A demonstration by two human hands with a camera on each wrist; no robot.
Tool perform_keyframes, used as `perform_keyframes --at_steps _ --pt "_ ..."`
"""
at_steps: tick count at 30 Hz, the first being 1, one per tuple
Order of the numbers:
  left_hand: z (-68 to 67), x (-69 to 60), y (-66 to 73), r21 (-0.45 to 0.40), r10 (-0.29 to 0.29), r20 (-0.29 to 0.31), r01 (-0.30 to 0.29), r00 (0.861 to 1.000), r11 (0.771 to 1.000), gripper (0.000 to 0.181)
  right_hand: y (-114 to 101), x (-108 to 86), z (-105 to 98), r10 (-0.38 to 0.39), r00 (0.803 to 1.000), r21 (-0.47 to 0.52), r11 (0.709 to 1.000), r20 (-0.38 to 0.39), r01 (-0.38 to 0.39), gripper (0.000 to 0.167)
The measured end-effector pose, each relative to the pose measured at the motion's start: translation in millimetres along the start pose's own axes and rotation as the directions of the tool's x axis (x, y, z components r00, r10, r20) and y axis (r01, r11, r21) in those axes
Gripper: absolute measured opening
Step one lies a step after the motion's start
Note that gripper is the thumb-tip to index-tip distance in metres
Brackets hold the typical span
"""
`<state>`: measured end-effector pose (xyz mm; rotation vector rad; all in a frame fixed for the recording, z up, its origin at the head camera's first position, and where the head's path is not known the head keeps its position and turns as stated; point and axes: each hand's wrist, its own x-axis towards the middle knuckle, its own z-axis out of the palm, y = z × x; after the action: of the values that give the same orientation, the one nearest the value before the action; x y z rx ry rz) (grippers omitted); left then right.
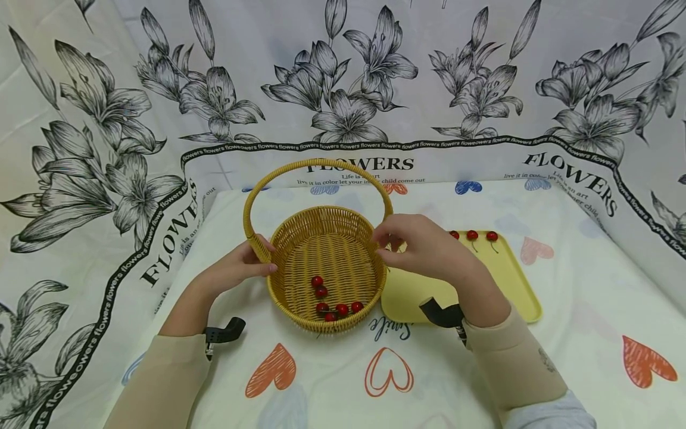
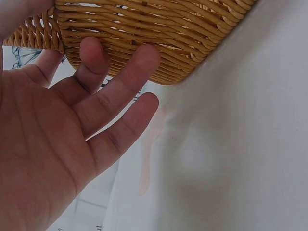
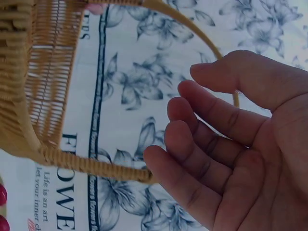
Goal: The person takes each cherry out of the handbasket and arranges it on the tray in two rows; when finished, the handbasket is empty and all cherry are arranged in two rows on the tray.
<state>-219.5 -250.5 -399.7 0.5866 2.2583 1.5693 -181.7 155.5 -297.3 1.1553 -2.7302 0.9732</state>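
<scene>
A yellow wicker basket [image 1: 329,256] with an arched handle [image 1: 321,162] has several red cherries [image 1: 342,310] at its near side. At its left, my left hand [image 1: 236,269] grips the rim where the handle starts, the thumb at the rim. In the left wrist view the left hand [image 2: 82,120] has its other fingers spread beside the woven wall [image 2: 139,38]. By the right base of the handle is my right hand [image 1: 423,244]. The right wrist view shows the right hand [image 3: 231,144] with loosely bent fingers and nothing in it, beside the handle [image 3: 106,170].
To the right of the basket lies a yellow tray [image 1: 498,280], partly behind the right hand and wrist, with several cherries [image 1: 492,236] along its far edge. A white cloth with printed hearts [image 1: 388,372] covers the table, and a flower-patterned curtain [image 1: 348,77] stands behind.
</scene>
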Motion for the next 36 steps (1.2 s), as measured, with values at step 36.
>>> perform_keyframes --at_steps 36 --pt "1.0 0.2 0.6 -0.010 0.003 0.001 -0.003 1.000 1.000 0.039 4.4 49.0 120.9 0.062 0.832 -0.159 0.987 0.551 0.032 0.054"
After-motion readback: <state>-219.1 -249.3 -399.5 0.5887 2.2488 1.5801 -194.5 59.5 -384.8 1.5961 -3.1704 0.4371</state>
